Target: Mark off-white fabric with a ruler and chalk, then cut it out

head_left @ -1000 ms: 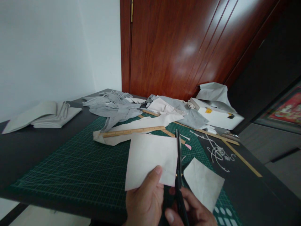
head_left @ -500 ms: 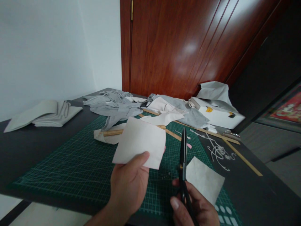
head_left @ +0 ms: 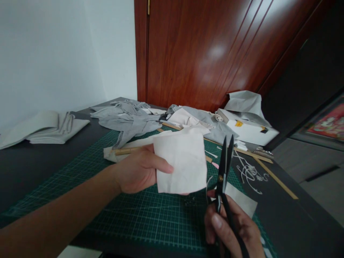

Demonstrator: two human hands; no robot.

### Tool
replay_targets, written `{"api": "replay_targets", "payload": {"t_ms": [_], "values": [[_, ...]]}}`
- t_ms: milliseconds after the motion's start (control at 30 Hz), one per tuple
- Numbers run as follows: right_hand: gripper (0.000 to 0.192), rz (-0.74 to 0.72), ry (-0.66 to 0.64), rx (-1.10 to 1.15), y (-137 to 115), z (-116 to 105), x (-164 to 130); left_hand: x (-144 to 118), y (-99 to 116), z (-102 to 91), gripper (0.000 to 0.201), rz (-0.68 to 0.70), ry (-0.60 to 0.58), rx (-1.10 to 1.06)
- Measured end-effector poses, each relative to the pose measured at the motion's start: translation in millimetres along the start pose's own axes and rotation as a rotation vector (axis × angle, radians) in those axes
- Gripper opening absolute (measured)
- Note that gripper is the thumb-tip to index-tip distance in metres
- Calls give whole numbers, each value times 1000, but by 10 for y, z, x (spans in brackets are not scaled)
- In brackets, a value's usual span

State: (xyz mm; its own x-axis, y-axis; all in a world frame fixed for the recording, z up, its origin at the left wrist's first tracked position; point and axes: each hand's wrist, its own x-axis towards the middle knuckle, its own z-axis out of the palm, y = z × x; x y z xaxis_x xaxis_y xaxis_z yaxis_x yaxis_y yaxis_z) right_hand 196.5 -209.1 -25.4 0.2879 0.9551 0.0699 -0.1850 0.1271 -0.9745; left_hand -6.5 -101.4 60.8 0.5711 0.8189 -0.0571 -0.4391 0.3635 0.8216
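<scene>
My left hand (head_left: 141,168) pinches a white square of cloth (head_left: 182,165) at its left edge, thumb on top, holding it up above the green cutting mat (head_left: 150,218). Black scissors (head_left: 220,178) are in my right hand (head_left: 233,229), fingers at the handles. Their blades point up and stand slightly apart, to the right of the cloth and not touching it. A thin pale thread (head_left: 207,186) curls near the cloth's lower right corner. Behind my right hand lies a second pale cloth square (head_left: 243,200) on the mat, partly hidden.
Crumpled grey cloth (head_left: 129,118) and white scraps (head_left: 185,120) lie at the back. Folded pale fabric (head_left: 53,130) sits at the left. To the right are a white box (head_left: 248,130), tangled white cord (head_left: 249,172) and a wooden strip (head_left: 276,179).
My left hand has turned the cloth square and moved it right, its forearm now reaching in from the left. The scissors have shifted right and their blades have opened.
</scene>
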Motion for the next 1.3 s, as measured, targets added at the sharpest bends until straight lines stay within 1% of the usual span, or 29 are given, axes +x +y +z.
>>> {"api": "replay_targets", "payload": {"t_ms": [133, 233, 333, 400, 467, 533, 633, 733, 833, 967, 1067, 1133, 1233, 1300], "values": [[50, -43, 115, -98, -62, -112, 202, 78, -194, -81, 57, -107, -94, -3], [48, -79, 109, -226, -80, -196, 327, 120, -296, -81, 49, -132, -119, 24], [47, -104, 94, -316, -88, -189, 393, 171, -387, -68, 45, -112, -117, 51], [44, -105, 127, -347, -94, -126, 407, 207, -441, -66, 43, -84, -107, 72], [43, -115, 205, -351, -102, -57, 414, 235, -479, -68, 41, -52, -86, 101], [41, -130, 256, -360, -111, -20, 430, 249, -502, -62, 40, -32, -100, 152], [43, -147, 243, -415, -138, -42, 480, 253, -531, -20, 45, 6, -136, 197], [43, -178, 269, -433, -190, -67, 527, 265, -579, 67, 52, 34, -72, 160], [38, -208, 345, -424, -244, -33, 543, 308, -623, 171, 51, 58, -24, 133], [42, -240, 381, -412, -248, 5, 544, 388, -663, 244, 46, 185, 26, 206], [41, -269, 327, -411, -190, -13, 535, 437, -667, 215, 41, 240, 69, 324], [39, -267, 290, -375, -150, -18, 515, 459, -624, 166, 39, 285, 114, 421], [39, -192, 260, -280, -111, 10, 460, 475, -473, 78, 37, 381, 227, 572], [42, -122, 197, -231, -84, 35, 411, 475, -346, 22, 26, 438, 309, 637]]}}
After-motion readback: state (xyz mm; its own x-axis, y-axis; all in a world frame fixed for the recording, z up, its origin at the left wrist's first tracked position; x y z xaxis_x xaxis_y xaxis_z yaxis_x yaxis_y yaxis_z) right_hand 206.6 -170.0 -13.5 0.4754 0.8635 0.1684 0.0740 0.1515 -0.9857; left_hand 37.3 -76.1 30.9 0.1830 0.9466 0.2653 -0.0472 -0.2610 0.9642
